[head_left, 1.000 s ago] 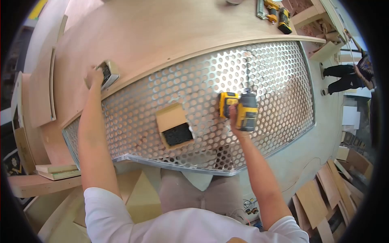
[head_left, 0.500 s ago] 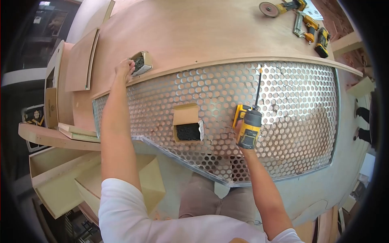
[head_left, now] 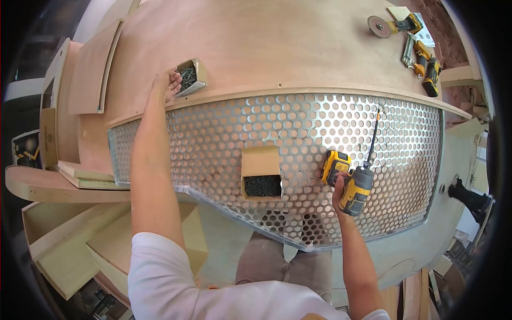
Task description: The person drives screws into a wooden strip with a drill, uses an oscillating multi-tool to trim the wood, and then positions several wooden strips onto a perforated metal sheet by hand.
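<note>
My left hand (head_left: pixel 166 84) reaches far out to a small open box of dark screws (head_left: pixel 188 76) on the plywood top, fingers at the box's edge. My right hand (head_left: pixel 341 189) grips a yellow and black cordless driver (head_left: pixel 354 181) with a long bit pointing up and away, over the perforated metal sheet (head_left: pixel 298 128). A second open cardboard box of dark screws (head_left: pixel 261 173) lies on the sheet between my arms.
The plywood top (head_left: pixel 266 42) runs behind the sheet. At its far right lie an angle grinder (head_left: pixel 392 24) and more yellow power tools (head_left: pixel 426 61). Wood boards and panels (head_left: pixel 80 176) are stacked at the left.
The view has shifted left and down. My right hand has moved the driver slightly right and tilted its bit. My left hand stays at the far screw box.
</note>
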Motion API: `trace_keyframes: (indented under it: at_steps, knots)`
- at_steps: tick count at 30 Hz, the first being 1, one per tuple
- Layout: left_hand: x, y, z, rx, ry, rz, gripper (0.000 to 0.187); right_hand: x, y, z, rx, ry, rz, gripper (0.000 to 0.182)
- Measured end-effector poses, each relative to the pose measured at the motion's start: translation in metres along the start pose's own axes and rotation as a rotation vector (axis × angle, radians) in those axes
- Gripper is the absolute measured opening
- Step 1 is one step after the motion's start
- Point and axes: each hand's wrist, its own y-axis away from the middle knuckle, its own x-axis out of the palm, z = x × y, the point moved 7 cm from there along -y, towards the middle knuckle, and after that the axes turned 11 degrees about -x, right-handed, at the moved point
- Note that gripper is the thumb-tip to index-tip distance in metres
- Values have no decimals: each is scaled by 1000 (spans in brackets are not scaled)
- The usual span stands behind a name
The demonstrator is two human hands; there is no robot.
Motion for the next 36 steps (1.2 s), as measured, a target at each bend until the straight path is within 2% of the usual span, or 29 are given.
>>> trace_keyframes:
  at_steps: [2, 5, 8, 10, 14, 17, 23, 29, 32, 36]
  knots:
    - [-2, -10, 3, 30, -87, -51, 25, -2, 4, -6, 27, 34, 19, 9]
    - [-10, -30, 3, 228, -202, -249, 30, -1, 1, -4, -34, 65, -9, 10]
    - [-16, -56, -7, 528, -732, -462, 29, -1, -6, 12, -26, 94, 6, 11]
    - [-6, -35, -8, 553, -881, -438, 24, 0, -6, 13, -24, 100, 12, 12]
    - [18, 0, -8, 569, -1012, -393, 23, 2, -5, 10, -5, 83, 26, 13]
    - [29, -8, -6, 580, -993, -405, 24, 0, -6, 13, 4, 121, 52, 11]
    - [20, -8, -8, 540, -1015, -598, 21, 0, -11, 22, -36, 172, 61, 11]
    - [-3, -16, -20, 434, -1127, -523, 20, 2, -14, 29, -33, 196, 83, 11]
    - [14, -4, -16, 447, -1171, -424, 20, 2, -13, 27, -20, 176, 85, 12]
    - [16, -19, -7, 417, -1238, -499, 19, 3, -9, 20, -1, 138, 85, 13]
